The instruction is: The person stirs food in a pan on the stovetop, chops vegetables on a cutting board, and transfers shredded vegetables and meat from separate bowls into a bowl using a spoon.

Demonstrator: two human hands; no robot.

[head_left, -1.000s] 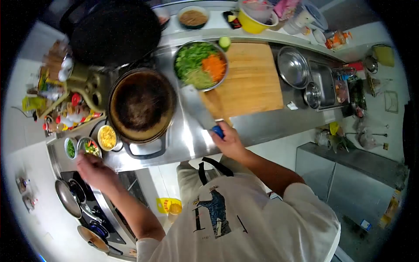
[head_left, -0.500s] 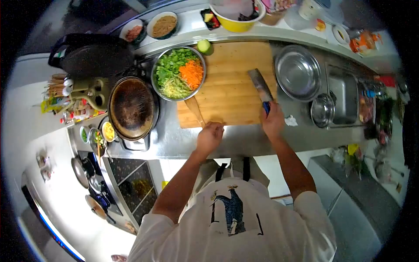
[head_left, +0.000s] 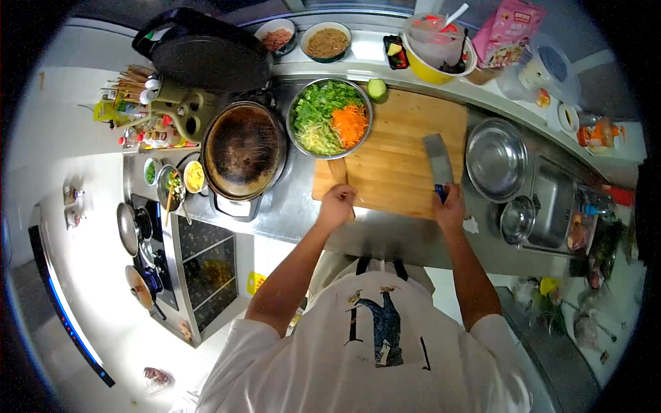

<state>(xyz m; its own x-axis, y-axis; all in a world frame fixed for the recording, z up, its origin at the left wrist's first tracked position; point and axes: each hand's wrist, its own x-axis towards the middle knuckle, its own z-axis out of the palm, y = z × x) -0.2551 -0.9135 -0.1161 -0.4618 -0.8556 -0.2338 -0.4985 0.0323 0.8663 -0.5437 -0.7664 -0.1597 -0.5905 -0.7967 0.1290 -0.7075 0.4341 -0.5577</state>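
In my right hand (head_left: 449,208) is a cleaver (head_left: 438,157), gripped by its dark blue handle, its blade over the right part of a wooden cutting board (head_left: 399,131). My left hand (head_left: 337,206) is closed around the handle of a wooden spatula (head_left: 337,167) at the board's left front edge. The end of that handle sticks out below my fingers. Just beyond the spatula, a metal bowl (head_left: 372,122) holds chopped greens (head_left: 329,98), orange shreds (head_left: 350,125) and pale green shreds (head_left: 318,136). A cut green vegetable piece (head_left: 376,89) sits beside the bowl.
Left of the board is an open electric griddle (head_left: 242,153), its black lid (head_left: 213,62) raised. Two metal bowls (head_left: 497,160) stand at right, near the sink (head_left: 553,196). Along the back ledge are bowls of minced food (head_left: 328,43) and a yellow tub (head_left: 428,69).
The camera view has turned, so the counter appears shifted right. My left hand has moved further up the spatula handle. The cleaver stays in my right hand.
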